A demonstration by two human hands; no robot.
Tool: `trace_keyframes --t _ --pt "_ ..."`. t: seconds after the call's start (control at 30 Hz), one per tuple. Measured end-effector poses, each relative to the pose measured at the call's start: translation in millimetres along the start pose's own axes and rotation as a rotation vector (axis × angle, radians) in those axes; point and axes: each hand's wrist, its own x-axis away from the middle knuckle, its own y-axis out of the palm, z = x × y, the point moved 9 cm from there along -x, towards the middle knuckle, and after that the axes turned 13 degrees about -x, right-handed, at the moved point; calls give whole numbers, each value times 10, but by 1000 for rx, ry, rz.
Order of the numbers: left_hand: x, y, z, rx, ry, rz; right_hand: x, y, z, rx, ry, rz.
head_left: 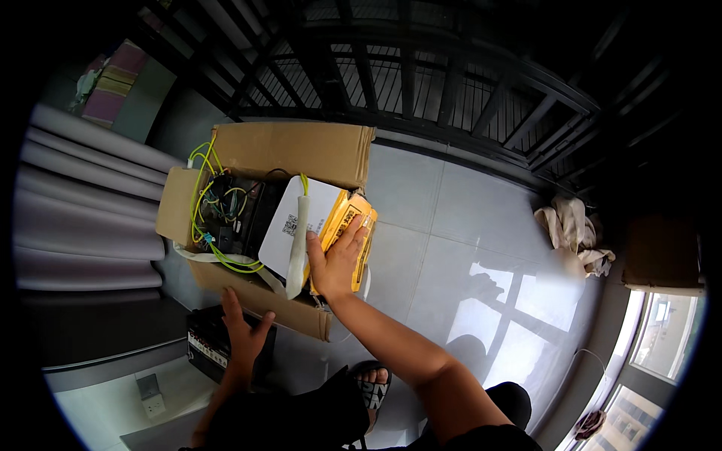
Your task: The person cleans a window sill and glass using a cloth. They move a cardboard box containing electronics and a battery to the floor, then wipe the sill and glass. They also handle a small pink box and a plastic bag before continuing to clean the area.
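Note:
An open cardboard box (289, 154) stands on the floor before me, its flaps spread outward. Inside lie yellow-green cables (198, 203), dark electronic parts (244, 214), a white flat panel (297, 207) with a printed code, and a yellow package (347, 225) at the right end. A whitish sleeved cable (299, 240) lies across the panel. My right hand (336, 259) rests with fingers stretched on the yellow package, its thumb near the sleeved cable. At the box's near flap is my left hand (244, 331), fingers apart and holding nothing.
Below the near flap sits a black printed box (207, 349). Grey curtains (90, 210) hang at the left. A black metal railing (421, 83) runs along the far side. Crumpled cloth (568, 225) lies at the right on the grey tiles (444, 195), near a window (662, 331).

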Motion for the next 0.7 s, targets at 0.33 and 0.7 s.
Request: trace_keyframes --t 0.33,0.7 --pt "-589 156 -74 265 -267 -6 -169 1152 -225 292 202 -203" --pt "-1005 526 -73 562 -325 259 -221 68 85 79 177 -764"
